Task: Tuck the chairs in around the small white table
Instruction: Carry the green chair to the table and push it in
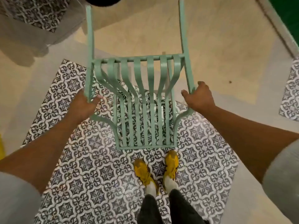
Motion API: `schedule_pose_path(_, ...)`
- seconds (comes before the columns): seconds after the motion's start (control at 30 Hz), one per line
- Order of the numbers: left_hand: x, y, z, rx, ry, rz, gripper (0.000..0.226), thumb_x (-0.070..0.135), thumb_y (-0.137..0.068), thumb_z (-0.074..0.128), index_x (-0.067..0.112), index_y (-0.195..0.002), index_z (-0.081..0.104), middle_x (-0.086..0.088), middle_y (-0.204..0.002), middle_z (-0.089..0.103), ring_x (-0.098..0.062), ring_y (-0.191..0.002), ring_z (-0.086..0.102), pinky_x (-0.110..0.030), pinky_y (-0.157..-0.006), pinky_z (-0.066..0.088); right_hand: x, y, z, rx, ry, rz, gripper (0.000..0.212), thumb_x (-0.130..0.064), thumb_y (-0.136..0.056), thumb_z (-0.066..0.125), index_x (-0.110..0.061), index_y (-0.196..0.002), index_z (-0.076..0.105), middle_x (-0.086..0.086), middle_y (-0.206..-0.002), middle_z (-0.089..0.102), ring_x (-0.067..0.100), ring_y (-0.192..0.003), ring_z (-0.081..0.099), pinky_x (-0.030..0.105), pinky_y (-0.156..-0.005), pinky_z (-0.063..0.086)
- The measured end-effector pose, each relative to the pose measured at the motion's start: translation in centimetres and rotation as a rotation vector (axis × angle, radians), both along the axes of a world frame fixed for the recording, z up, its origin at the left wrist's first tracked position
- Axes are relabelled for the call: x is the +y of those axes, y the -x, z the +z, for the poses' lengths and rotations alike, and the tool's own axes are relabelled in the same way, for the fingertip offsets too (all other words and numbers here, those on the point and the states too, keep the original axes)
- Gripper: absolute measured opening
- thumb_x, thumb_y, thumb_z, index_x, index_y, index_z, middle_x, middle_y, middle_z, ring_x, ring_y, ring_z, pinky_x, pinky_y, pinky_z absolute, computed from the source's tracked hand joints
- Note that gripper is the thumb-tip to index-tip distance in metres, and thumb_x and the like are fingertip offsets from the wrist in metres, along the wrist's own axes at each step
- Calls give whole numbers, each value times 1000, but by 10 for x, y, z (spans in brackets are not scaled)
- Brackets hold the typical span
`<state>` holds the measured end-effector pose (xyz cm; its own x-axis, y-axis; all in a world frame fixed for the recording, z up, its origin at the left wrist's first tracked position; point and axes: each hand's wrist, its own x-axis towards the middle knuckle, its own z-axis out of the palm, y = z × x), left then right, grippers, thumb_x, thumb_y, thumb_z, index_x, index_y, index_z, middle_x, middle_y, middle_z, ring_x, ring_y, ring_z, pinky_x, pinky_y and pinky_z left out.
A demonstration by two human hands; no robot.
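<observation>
A mint-green metal chair (140, 101) with slatted seat and back stands in front of me, seen from above and behind. Its two armrest bars run away toward the top of the view. My left hand (84, 104) grips the left side of the chair frame. My right hand (199, 98) grips the right side of the frame. A white surface (24, 39), possibly the small white table, shows blurred at the upper left; I cannot tell for sure.
The floor is beige with patterned black-and-white tile patches (90, 167) under the chair and my feet in yellow shoes (171, 160). Another patterned patch (291, 91) lies at the right edge. A dark round object (100, 0) sits at the top edge.
</observation>
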<state>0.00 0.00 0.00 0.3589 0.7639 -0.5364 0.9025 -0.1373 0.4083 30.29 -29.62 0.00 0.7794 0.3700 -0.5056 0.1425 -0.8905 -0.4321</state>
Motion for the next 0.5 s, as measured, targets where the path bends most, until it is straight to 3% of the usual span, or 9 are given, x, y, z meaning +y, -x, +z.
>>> schedule_pose_path(0.1, 8, 1, -37, -47, 51, 187, 84, 62, -100, 65, 14, -161, 35, -18, -152, 54, -40, -134, 57, -55, -115, 47, -1, -6, -39, -7, -24, -222, 78, -51, -100, 69, 1, -151, 42, 22, -142, 57, 42, -126, 61, 42, -96, 52)
schedule_pose_path(0.2, 5, 9, -77, -73, 39, 277, 80, 63, -102, 62, 15, -160, 35, -20, -150, 55, -42, -134, 57, -57, -114, 48, -6, -1, -77, 56, -3, -343, 64, -64, -100, 61, -7, -130, 60, 16, -117, 70, 24, -82, 67, 26, -62, 46)
schedule_pose_path(0.27, 4, 17, -96, -161, 4, 385, 66, 69, -100, 59, 17, -141, 54, -17, -129, 69, -39, -121, 66, -50, -103, 53, -11, 3, -97, 91, -59, -413, 58, -71, -99, 57, -15, -105, 69, 11, -102, 75, 17, -72, 65, 25, -54, 42)
schedule_pose_path(0.33, 3, 23, -107, -299, 62, 478, 62, 84, -92, 55, 27, -113, 68, -4, -104, 80, -27, -106, 74, -46, -96, 51, -14, 6, -110, 132, -160, -508, 51, -72, -98, 60, -23, -88, 67, 4, -91, 79, 18, -77, 72, 28, -56, 47)
schedule_pose_path(0.43, 15, 28, -116, -408, 195, 575, 81, 99, -77, 56, 21, -88, 77, -7, -89, 82, -22, -86, 79, -43, -94, 56, -9, 6, -121, 189, -248, -669, 46, -65, -94, 71, -20, -87, 71, 0, -78, 78, 16, -73, 72, 30, -59, 51)
schedule_pose_path(0.5, 23, 27, -121, -402, 230, 621, 83, 102, -68, 60, 19, -70, 72, -6, -74, 78, -23, -71, 75, -41, -85, 57, -7, 3, -128, 198, -252, -723, 37, -54, -94, 77, -19, -88, 68, 1, -72, 75, 14, -67, 71, 29, -55, 48)
